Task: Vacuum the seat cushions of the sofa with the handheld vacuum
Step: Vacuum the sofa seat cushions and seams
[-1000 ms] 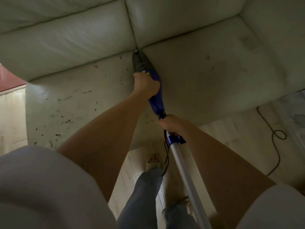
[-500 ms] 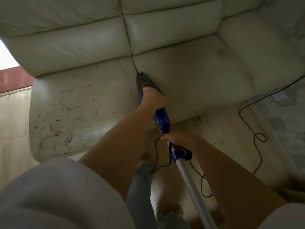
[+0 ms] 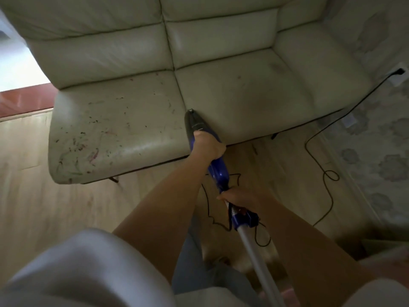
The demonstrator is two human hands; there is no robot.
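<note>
A pale leather sofa point(image 3: 243, 100) fills the upper half of the head view. Its left seat cushion point(image 3: 115, 127) is strewn with dark and reddish crumbs and marks. The right seat cushion point(image 3: 247, 96) looks mostly clean. The blue handheld vacuum point(image 3: 218, 171) points at the seam between the two cushions, its dark nozzle point(image 3: 192, 122) touching the seam near the front. My left hand point(image 3: 209, 147) grips the vacuum body just behind the nozzle. My right hand point(image 3: 236, 197) grips the handle where the grey tube point(image 3: 256, 262) joins.
A black power cord point(image 3: 318, 160) runs from a wall socket point(image 3: 399, 73) at the right across the light wooden floor point(image 3: 44, 196) and loops under the vacuum. My legs in grey trousers point(image 3: 192, 262) stand below. A patterned wall point(image 3: 376, 140) bounds the right side.
The nozzle has slid along the seam from the back of the seat toward its front edge. Both hands moved back with the vacuum, and more of the sofa is in view.
</note>
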